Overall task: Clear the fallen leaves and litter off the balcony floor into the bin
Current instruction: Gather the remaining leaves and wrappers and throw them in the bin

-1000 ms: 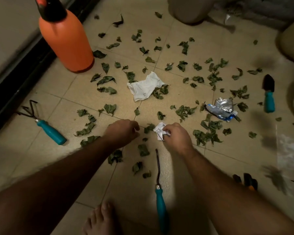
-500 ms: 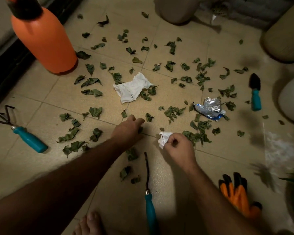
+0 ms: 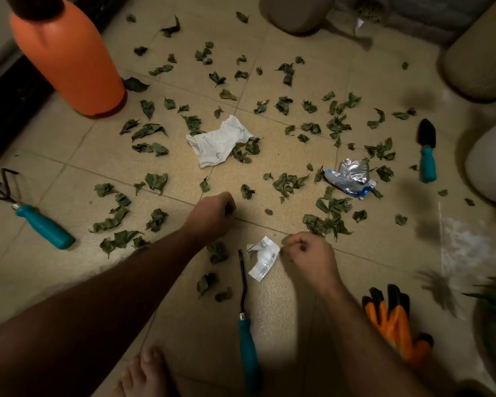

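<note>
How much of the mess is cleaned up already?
Hardly any looks done. The right hand pinches a small paper scrap; the left hand is curled near the floor, and whether it holds anything is unclear. Left: many leaves, a crumpled white wrapper and a foil packet. No bin shows.

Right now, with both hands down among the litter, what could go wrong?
1. The right hand pinches only the edge of the paper scrap; it may slip or tear on the lift.
2. The weeder lies right beside that scrap and ahead of the bare foot; a careless shift could catch on it.
3. The left hand is fisted and its contents are hidden; no bin is visible, so gathered leaves may scatter on the way.
</note>
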{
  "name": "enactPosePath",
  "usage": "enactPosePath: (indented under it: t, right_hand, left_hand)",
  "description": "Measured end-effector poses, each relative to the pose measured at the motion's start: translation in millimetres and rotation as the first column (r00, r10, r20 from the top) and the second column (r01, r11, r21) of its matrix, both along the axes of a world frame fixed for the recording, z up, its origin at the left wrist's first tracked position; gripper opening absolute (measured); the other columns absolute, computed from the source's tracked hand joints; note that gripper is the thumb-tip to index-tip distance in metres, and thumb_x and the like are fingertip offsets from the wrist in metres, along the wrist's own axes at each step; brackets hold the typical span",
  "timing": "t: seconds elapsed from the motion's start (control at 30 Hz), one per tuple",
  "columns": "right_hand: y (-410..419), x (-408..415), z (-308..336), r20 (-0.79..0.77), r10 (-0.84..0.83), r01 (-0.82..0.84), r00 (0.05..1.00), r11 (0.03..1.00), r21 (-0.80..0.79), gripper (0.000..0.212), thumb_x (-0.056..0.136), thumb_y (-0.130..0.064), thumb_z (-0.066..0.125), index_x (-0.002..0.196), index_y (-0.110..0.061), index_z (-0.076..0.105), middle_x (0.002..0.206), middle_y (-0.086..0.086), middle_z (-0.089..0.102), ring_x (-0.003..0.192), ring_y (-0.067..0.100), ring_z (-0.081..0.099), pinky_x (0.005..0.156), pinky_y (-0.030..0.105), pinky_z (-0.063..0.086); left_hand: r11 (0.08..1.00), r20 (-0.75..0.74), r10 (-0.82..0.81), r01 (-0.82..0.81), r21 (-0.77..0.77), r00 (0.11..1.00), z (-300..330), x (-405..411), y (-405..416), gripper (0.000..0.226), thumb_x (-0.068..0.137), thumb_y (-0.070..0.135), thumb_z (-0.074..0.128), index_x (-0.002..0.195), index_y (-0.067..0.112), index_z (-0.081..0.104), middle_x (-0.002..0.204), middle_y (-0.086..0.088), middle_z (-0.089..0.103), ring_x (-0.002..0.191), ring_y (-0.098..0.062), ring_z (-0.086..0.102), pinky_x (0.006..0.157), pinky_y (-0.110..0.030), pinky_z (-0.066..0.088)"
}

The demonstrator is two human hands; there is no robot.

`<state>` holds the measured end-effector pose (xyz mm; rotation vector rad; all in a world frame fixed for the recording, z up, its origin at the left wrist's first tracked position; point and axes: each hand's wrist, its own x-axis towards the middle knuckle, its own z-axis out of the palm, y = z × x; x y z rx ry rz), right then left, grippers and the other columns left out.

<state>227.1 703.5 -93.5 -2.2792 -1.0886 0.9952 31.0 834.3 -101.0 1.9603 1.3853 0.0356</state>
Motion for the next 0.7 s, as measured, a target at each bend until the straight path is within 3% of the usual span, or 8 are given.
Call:
enactPosePath:
  t: [0.1, 0.2, 0.3, 0.37, 0.47, 0.6, 0.7]
  right_hand:
    - [9, 8, -2, -0.175, -0.222, 0.229, 0.959, 0.973, 0.018, 0.023, 0.098, -0.007, 0.052, 0.088, -0.019, 0.069, 0.08, -0.002, 0.068, 0.071, 0.014, 0.063, 0.056, 0.023, 0.046]
    - [26, 9, -2, -0.19, -0.265, 0.278, 0.945, 0.96, 0.044, 0.024, 0.1, -0.009, 0.048, 0.095, -0.011, 0.071, 0.077, -0.002, 0.065, 0.065, 0.012, 0.055, 0.055, 0.024, 0.04]
    - [53, -5, 0, -0.118, -0.174, 0.186, 0.978, 0.978, 0.097, 0.016, 0.1, -0.014, 0.052, 0.097, -0.007, 0.066, 0.091, -0.004, 0.065, 0.073, 0.006, 0.054, 0.06, 0.018, 0.048]
    - [70, -14, -5, 0.013, -0.028, 0.026, 1.0, 0.995, 0.095, 0.01, 0.095, -0.021, 0.062, 0.101, -0.013, 0.065, 0.098, -0.004, 0.066, 0.083, 0.01, 0.058, 0.07, 0.024, 0.05]
    - [86, -21, -21, 0.177, 0.114, -0.121, 0.978, 0.992, 0.025, 0.023, 0.089, -0.025, 0.071, 0.109, -0.014, 0.066, 0.103, -0.002, 0.065, 0.094, 0.017, 0.061, 0.08, 0.031, 0.051]
    - [86, -22, -28, 0.252, 0.133, -0.135, 0.959, 0.991, -0.008, 0.014, 0.09, -0.023, 0.07, 0.084, -0.012, 0.064, 0.083, 0.0, 0.065, 0.08, 0.019, 0.062, 0.067, 0.029, 0.047]
    - [79, -22, -28, 0.183, 0.09, -0.102, 0.979, 0.993, 0.053, 0.018, 0.092, -0.02, 0.066, 0.082, -0.006, 0.063, 0.08, 0.002, 0.065, 0.076, 0.017, 0.059, 0.063, 0.026, 0.043]
  left_hand:
    - [0.998, 0.028, 0.05, -0.049, -0.032, 0.998, -1, -3, -2, 0.017, 0.098, 0.01, 0.05, 0.111, 0.016, 0.06, 0.106, -0.005, 0.064, 0.083, -0.015, 0.055, 0.065, -0.024, 0.042]
    - [0.997, 0.009, 0.047, -0.046, -0.068, 0.999, 1, -7, -5, 0.019, 0.099, 0.015, 0.046, 0.111, 0.017, 0.06, 0.104, -0.004, 0.064, 0.084, -0.014, 0.055, 0.063, -0.025, 0.037]
    - [0.995, -0.049, -0.004, -0.001, -0.096, 0.999, 0, -15, -9, 0.02, 0.099, 0.022, 0.051, 0.117, 0.019, 0.058, 0.108, -0.001, 0.06, 0.091, -0.014, 0.054, 0.073, -0.026, 0.042]
    - [0.995, -0.073, -0.02, 0.012, -0.098, 0.997, -1, -21, -12, 0.024, 0.097, 0.027, 0.056, 0.12, 0.019, 0.057, 0.109, 0.0, 0.058, 0.092, -0.014, 0.054, 0.074, -0.027, 0.045]
    - [0.996, -0.1, -0.047, 0.039, -0.081, 0.994, -3, -28, -16, 0.033, 0.092, 0.029, 0.064, 0.122, 0.019, 0.055, 0.113, 0.0, 0.057, 0.093, -0.012, 0.051, 0.074, -0.025, 0.041]
    - [0.995, -0.112, -0.069, 0.06, -0.081, 0.991, -6, -39, -20, 0.05, 0.081, 0.042, 0.076, 0.12, 0.018, 0.057, 0.112, -0.002, 0.059, 0.095, -0.016, 0.054, 0.075, -0.028, 0.046]
    - [0.99, -0.139, -0.132, 0.123, -0.073, 0.981, -7, -42, -27, 0.053, 0.08, 0.048, 0.075, 0.119, 0.019, 0.056, 0.107, -0.001, 0.055, 0.093, -0.015, 0.05, 0.074, -0.028, 0.043]
